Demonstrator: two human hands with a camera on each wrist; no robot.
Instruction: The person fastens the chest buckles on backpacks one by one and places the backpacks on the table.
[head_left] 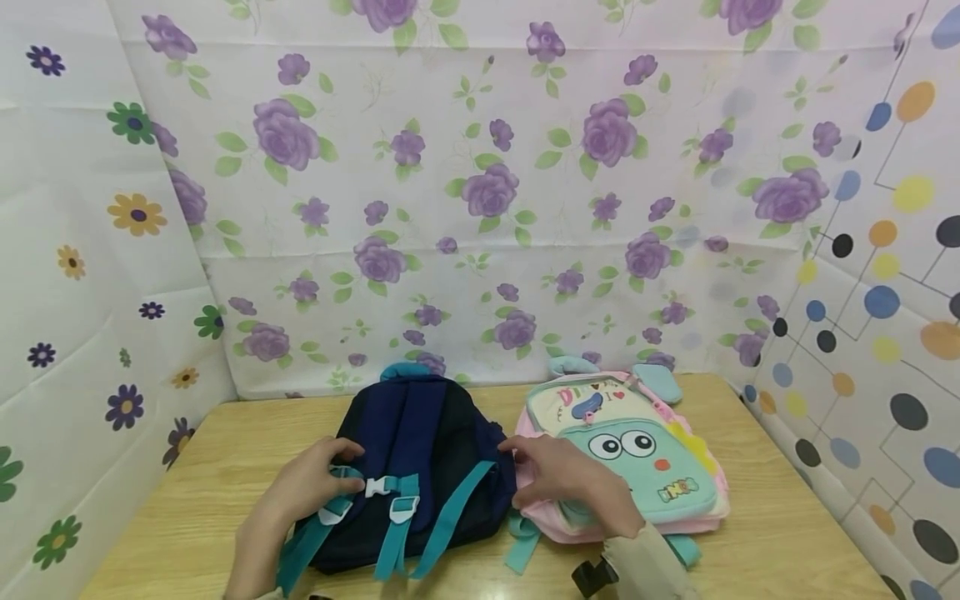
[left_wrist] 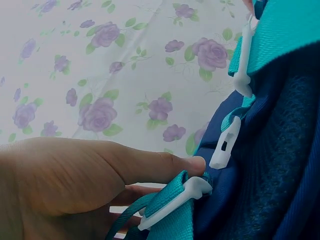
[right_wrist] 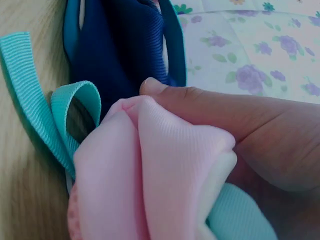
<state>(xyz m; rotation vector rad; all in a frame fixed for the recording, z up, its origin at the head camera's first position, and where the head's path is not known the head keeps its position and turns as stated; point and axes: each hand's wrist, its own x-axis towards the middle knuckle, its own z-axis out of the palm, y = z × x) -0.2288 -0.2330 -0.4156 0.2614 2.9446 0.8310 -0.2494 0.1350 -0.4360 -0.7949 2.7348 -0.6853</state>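
Note:
A navy backpack (head_left: 457, 442) lies on the table with its strap side up, showing teal webbing and white buckles. At its left edge, my left hand (head_left: 303, 483) holds the left shoulder strap (left_wrist: 172, 210). In the left wrist view the thumb lies beside a white buckle (left_wrist: 175, 202), and the fingers are partly hidden behind the webbing. Between the two bags, my right hand (head_left: 562, 475) touches the navy backpack's right side with its fingertips. Beneath that hand is a pink and mint cartoon backpack (head_left: 645, 467). Its pink fabric (right_wrist: 170, 160) hides most of the right fingers in the right wrist view.
The wooden table (head_left: 787, 517) carries both bags. Loose teal straps (head_left: 453, 517) hang toward the front edge. A flowered sheet (head_left: 450, 208) stands close behind the bags, and patterned sheets flank the table. A small black object (head_left: 594, 577) shows beside the right sleeve.

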